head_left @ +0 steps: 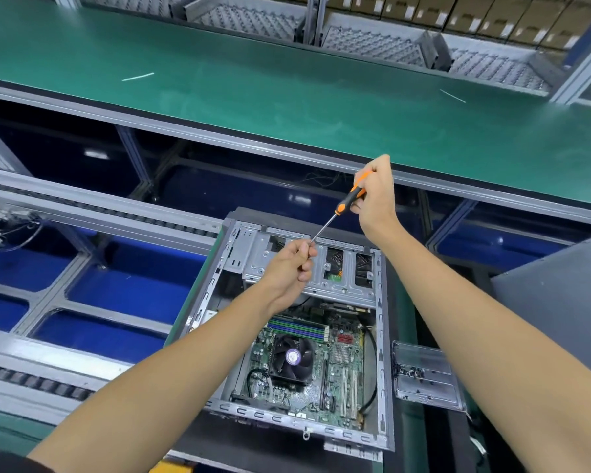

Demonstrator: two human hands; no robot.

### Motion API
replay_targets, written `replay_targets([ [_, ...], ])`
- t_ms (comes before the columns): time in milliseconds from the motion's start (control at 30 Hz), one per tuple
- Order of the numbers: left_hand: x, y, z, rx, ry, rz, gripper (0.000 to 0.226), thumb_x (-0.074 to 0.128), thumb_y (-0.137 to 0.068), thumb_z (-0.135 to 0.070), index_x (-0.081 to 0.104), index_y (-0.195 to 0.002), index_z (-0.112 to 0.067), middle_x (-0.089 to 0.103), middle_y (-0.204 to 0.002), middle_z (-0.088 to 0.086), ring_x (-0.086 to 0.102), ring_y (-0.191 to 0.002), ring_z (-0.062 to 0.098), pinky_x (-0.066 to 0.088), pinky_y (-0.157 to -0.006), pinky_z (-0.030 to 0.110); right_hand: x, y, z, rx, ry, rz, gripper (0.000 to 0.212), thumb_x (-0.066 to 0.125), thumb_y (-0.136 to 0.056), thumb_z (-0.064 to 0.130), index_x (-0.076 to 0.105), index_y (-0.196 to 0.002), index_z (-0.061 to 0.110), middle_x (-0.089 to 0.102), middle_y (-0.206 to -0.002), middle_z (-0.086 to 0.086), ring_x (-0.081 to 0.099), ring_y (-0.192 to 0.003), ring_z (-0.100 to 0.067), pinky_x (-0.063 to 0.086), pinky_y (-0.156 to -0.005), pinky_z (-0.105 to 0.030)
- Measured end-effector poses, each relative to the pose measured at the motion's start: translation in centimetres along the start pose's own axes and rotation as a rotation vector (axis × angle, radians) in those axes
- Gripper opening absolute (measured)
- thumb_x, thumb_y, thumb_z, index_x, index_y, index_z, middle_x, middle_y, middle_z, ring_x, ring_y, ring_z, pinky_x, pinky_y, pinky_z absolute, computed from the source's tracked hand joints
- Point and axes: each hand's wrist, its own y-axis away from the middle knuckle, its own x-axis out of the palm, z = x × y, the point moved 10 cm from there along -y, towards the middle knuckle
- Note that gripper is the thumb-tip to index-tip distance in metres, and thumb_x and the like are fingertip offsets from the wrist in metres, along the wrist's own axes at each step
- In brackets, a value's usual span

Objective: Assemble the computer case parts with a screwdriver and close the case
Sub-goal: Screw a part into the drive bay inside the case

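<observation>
Open computer case [382, 336] lies between conveyor [82, 213] left and side panel [560, 302] right.

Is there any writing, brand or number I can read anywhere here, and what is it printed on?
None can be read.
Round sticker on the cooler fan: print too blurred.
Motherboard markings: too small.
White labels on the cardboard boxes: blurred.
Screwdriver handle: no text visible.
</observation>
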Motion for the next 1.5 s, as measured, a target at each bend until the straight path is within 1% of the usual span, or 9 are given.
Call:
replay_targets([
  [300,-0.2,0.2,0.3,0.019,-0.115,-0.011,0.011,0.045,-0.107,-0.014,0.055,-0.104,-0.011,0.057,-0.086,0.000,0.038,-0.059,0.004,0.032,-0.049,0.016,-0.2,1.0,0.9,-0.177,0.224,0.025,0.011,0.034,-0.090,0.011,0.038,-0.090,0.021,0.045,-0.077,0.004,0.036,-0.063,-0.013,0.036,-0.058,-0.033],
  [467,-0.4,0.0,0.5,0.032,-0.131,-0.066,0.013,0.045,-0.107,-0.013,0.057,-0.105,-0.009,0.058,-0.088,0.000,0.039,-0.059,0.005,0.033,-0.049,0.016,-0.8,1.2,0.0,-0.134,0.191,-0.023,0.007,0.033,-0.089,0.011,0.036,-0.095,0.015,0.044,-0.078,0.000,0.038,-0.065,-0.018,0.043,-0.060,-0.038],
  [567,-0.8,-0.2,0.5,0.057,-0.112,-0.128,0.013,0.046,-0.107,-0.013,0.058,-0.110,-0.007,0.059,-0.090,0.002,0.040,-0.059,0.005,0.035,-0.047,0.015,-1.2,1.6,-0.2,-0.101,0.165,-0.046,0.008,0.035,-0.087,0.014,0.033,-0.094,0.016,0.045,-0.083,-0.007,0.043,-0.059,-0.015,0.049,-0.051,-0.036],
  [633,-1.0,-0.3,0.5,0.061,-0.050,-0.158,0.014,0.047,-0.107,-0.014,0.058,-0.110,-0.008,0.060,-0.091,0.002,0.041,-0.058,0.004,0.036,-0.047,0.015,-1.1,1.9,-0.3,-0.078,0.143,-0.053,0.009,0.039,-0.089,0.013,0.032,-0.094,0.017,0.044,-0.086,-0.009,0.046,-0.062,-0.024,0.055,-0.053,-0.042],
  [700,-1.0,-0.4,0.5,0.072,0.034,-0.168,0.014,0.046,-0.107,-0.013,0.059,-0.107,-0.009,0.059,-0.088,0.001,0.042,-0.056,0.004,0.036,-0.046,0.015,-0.8,2.0,-0.2,-0.082,0.168,-0.029,0.011,0.038,-0.094,0.008,0.032,-0.095,0.016,0.043,-0.084,-0.009,0.044,-0.065,-0.028,0.054,-0.052,-0.041],
  [833,-1.3,-0.5,0.1,0.129,0.050,-0.190,0.013,0.044,-0.107,-0.012,0.056,-0.104,-0.009,0.060,-0.084,0.000,0.042,-0.054,0.003,0.035,-0.046,0.015,-0.3,1.7,-0.1,-0.085,0.253,0.086,0.005,0.038,-0.097,0.005,0.034,-0.097,0.009,0.045,-0.078,-0.017,0.041,-0.058,-0.037,0.035,-0.044,-0.028],
  [933,-1.4,-0.3,0.1,0.165,0.013,-0.219,0.011,0.045,-0.107,-0.011,0.056,-0.103,-0.009,0.061,-0.083,0.001,0.043,-0.053,0.004,0.034,-0.046,0.015,0.0,1.8,0.3,-0.100,0.331,0.184,0.010,0.042,-0.100,0.005,0.040,-0.092,0.011,0.057,-0.075,-0.028,0.058,-0.047,-0.025,0.040,-0.043,-0.025],
  [1000,-1.3,-0.2,0.0,0.175,0.001,-0.234,0.011,0.046,-0.106,-0.010,0.057,-0.104,-0.008,0.061,-0.083,0.000,0.042,-0.054,0.004,0.034,-0.047,0.016,0.2,1.7,0.3,-0.074,0.302,0.218,0.012,0.046,-0.101,0.007,0.044,-0.089,0.011,0.064,-0.073,-0.023,0.063,-0.049,-0.023,0.043,-0.042,-0.026],
  [1500,0.9,0.2,0.6,0.190,-0.182,-0.217,0.033,0.046,-0.107,-0.015,0.050,-0.136,0.000,0.059,-0.086,-0.001,0.040,-0.061,0.006,0.033,-0.050,0.016,-3.2,2.5,-1.5,-0.037,0.221,0.154,0.017,0.041,-0.104,0.010,0.044,-0.087,0.011,0.065,-0.078,-0.032,0.061,-0.045,-0.019,0.046,-0.043,-0.027],
])
